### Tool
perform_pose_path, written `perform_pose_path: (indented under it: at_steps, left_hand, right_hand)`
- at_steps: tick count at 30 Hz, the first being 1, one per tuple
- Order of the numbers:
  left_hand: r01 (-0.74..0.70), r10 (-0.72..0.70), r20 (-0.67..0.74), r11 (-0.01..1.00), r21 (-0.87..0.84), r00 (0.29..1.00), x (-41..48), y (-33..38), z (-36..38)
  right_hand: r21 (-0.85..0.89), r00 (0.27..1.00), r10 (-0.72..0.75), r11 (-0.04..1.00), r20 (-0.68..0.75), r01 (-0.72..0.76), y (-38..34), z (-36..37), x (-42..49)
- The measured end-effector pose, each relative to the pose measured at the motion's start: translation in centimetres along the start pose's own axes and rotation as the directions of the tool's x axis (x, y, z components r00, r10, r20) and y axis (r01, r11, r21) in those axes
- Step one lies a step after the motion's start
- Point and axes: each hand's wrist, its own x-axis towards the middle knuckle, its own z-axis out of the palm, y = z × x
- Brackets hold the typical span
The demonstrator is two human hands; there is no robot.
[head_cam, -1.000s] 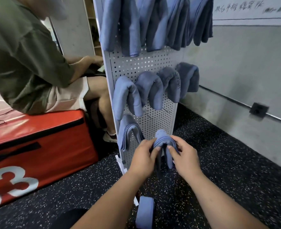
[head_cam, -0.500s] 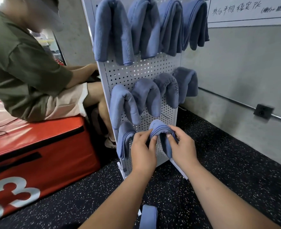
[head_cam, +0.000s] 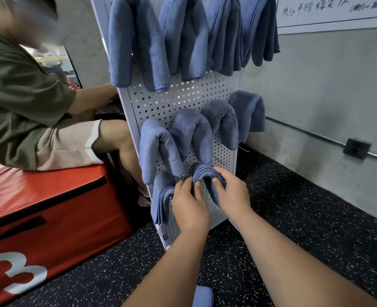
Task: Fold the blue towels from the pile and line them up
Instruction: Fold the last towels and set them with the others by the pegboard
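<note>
Left hand (head_cam: 189, 207) and right hand (head_cam: 234, 196) pinch a folded towel (head_cam: 202, 171), largely covering it.

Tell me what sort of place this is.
Probably a gym or training room: a speckled rubber floor, a red padded box with a large number on it, and a white pegboard rack hung with folded blue towels.

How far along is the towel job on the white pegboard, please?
Done: four folded blue cloth towels hang on the top row of the white perforated pegboard, four on the middle row, plus one bottom-left towel. In hand: left hand and right hand pinch the next towel beside it. Left: one folded towel at the lower edge; no pile in view.
</note>
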Motion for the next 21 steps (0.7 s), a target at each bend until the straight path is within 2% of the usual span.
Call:
perform_pose_path:
  at_steps: [4,8,17,21]
  left_hand:
    - [0.044,-0.046,-0.056,0.998,-0.046,0.997,0.5,0.7,0.6]
    - [0.172,-0.173,-0.002,0.983,-0.059,0.985,1.5,0.0,1.6]
    - [0.238,-0.238,0.008,0.967,-0.088,0.971,0.4,-1.0,2.4]
    - [0.227,-0.226,0.022,0.970,-0.087,0.974,-0.1,-1.3,2.3]
  right_hand:
    - [-0.048,1.000,0.007,0.999,-0.005,-0.007,0.1,1.0,1.4]
    - [-0.132,1.000,0.027,0.991,0.011,-0.026,0.8,2.3,2.3]
    - [-0.203,0.995,0.037,0.979,0.090,-0.018,2.9,3.4,2.3]
    - [-0.204,0.994,0.039,0.979,0.106,-0.016,3.4,3.3,2.0]
